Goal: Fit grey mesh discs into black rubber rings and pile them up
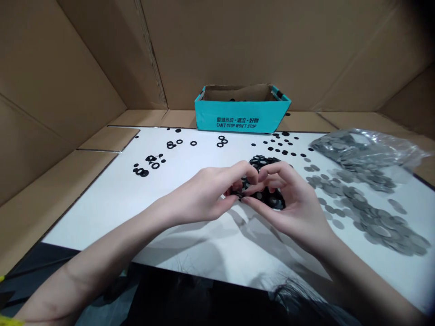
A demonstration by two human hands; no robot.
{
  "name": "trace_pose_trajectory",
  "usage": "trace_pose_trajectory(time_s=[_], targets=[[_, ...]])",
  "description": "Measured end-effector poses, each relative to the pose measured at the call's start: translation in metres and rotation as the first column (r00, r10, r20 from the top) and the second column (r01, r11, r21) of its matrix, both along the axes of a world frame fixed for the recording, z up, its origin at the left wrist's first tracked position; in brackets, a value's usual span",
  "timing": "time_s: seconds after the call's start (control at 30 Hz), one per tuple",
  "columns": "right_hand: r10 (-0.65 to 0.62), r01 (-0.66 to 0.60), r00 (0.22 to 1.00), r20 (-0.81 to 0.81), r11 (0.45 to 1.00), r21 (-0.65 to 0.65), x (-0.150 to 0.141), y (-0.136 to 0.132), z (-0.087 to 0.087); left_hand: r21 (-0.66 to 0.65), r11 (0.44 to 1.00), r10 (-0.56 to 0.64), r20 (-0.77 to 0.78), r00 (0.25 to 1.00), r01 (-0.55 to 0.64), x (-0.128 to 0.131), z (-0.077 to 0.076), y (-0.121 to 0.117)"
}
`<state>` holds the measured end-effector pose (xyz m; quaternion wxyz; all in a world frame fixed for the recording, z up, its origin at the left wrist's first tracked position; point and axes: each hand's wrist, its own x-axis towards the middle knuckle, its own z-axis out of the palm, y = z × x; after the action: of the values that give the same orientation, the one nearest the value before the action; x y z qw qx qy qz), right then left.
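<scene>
My left hand (pixel 207 192) and my right hand (pixel 288 201) meet at the middle of the white sheet (pixel 112 199), fingertips pinched together on a small black part I can hardly make out. Directly behind the fingers lies a heap of black rubber rings and discs (pixel 263 163), partly hidden by both hands. To the right spreads a pile of grey metal washers (pixel 370 217), spilling from a clear plastic bag (pixel 367 149).
A teal cardboard box (pixel 242 115) stands at the back centre. Loose black rings (pixel 151 163) are scattered at the left and back of the sheet. Brown cardboard walls enclose the workplace on three sides. A dark edge runs along the front.
</scene>
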<state>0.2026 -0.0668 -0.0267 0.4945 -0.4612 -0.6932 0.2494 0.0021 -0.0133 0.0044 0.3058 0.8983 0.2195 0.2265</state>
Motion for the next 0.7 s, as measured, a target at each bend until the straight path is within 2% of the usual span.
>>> trace_pose_trajectory(time_s=[0.1, 0.27, 0.37, 0.5, 0.6, 0.7], targets=[[-0.023, 0.022, 0.999, 0.039, 0.999, 0.034, 0.0026, 0.0007, -0.0008, -0.026, 1.0, 0.011, 0.015, 1.0, -0.01, 0.001, -0.0019, 0.0009], [-0.015, 0.014, 0.999, 0.047, 1.0, 0.006, 0.0037, 0.0013, -0.001, -0.043, 0.999, 0.024, 0.065, 0.998, -0.022, 0.0027, -0.0044, 0.0005], [0.003, -0.004, 1.0, -0.023, 0.999, -0.038, 0.0014, 0.0004, 0.0001, -0.02, 0.999, 0.029, 0.068, 0.997, -0.028, 0.003, -0.0029, -0.001], [-0.004, -0.001, 0.991, -0.133, 0.999, -0.038, -0.0029, -0.0012, -0.0003, 0.023, 0.999, -0.047, 0.001, 0.999, 0.047, 0.0025, 0.0009, -0.0017], [0.003, -0.007, 0.995, -0.095, 0.999, -0.044, -0.0031, -0.0007, -0.0013, 0.035, 0.999, -0.034, -0.016, 0.999, 0.035, 0.0013, 0.0002, -0.0002], [-0.025, 0.024, 0.999, -0.029, 0.999, -0.043, -0.0004, 0.0011, -0.0007, -0.001, 1.0, 0.011, 0.044, 0.999, -0.011, 0.0006, -0.0032, 0.0019]])
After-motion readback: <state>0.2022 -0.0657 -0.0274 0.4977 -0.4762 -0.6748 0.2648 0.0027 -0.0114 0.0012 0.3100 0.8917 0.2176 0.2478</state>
